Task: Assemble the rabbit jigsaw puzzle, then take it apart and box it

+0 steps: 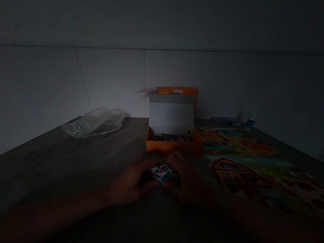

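Note:
In the dim light, my left hand [131, 182] and my right hand [185, 179] curl round a small heap of jigsaw puzzle pieces [165, 173] from either side. The fingers are bent and press against the heap, and the thumbs nearly meet at its near side. Just beyond my hands stands an orange cardboard box [164, 146] with its lid [171, 117] raised. More puzzle pieces [171, 138] lie inside the box. Shadow hides the finer details of both hands.
Clear plastic wrapping [95, 122] lies crumpled at the table's left edge. Colourful picture puzzles [239, 142] spread over the right side. Another orange box [193, 92] stands behind the open one. A small bottle [250, 122] is at the back right, against the wall [113, 76].

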`<state>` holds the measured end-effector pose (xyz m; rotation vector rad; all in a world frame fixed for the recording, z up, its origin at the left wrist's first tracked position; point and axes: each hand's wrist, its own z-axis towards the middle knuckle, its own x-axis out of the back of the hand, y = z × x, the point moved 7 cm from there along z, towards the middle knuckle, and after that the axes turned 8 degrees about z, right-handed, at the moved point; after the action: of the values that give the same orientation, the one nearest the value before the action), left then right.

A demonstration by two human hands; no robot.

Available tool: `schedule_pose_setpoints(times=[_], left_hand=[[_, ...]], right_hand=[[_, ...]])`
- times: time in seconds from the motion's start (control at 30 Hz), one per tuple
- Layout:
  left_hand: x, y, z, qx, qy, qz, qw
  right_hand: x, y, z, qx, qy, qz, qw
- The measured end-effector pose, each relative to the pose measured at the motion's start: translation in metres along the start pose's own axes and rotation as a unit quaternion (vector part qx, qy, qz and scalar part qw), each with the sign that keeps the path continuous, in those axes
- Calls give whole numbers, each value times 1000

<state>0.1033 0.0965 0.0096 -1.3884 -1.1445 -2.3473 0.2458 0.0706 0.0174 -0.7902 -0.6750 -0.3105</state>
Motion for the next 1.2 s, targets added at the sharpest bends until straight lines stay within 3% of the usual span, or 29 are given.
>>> schedule_pose_setpoints(times=[0.1, 0.2, 0.5, 0.6, 0.7, 0.87, 1.03, 1.2], left_hand=[[-1, 6, 0, -29, -15, -2, 999], [0, 7, 1, -27, -18, 4, 999], [-10, -1, 1, 37, -46, -115, 992], [-6, 5, -1, 28, -18, -14, 999], [-7, 13, -3, 5, -32, 79, 996], [-8, 19, -1, -23, -60, 109, 992], [-8, 12, 1, -22, -66, 79, 994], [-10, -2, -4, 17, -32, -26, 999]], right_hand=[[-1, -8, 1, 68, -12, 43, 997], [-2, -9, 1, 79, -18, 79, 994], [-1, 3, 3, -10, -13, 52, 999], [5, 2, 0, -26, 21, 17, 999], [6, -3, -6, -12, 28, -12, 999], [1, -4, -7, -54, -11, -56, 997], [-1, -4, -3, -63, -25, -64, 996], [-3, -4, -6, -48, -25, -28, 998]])
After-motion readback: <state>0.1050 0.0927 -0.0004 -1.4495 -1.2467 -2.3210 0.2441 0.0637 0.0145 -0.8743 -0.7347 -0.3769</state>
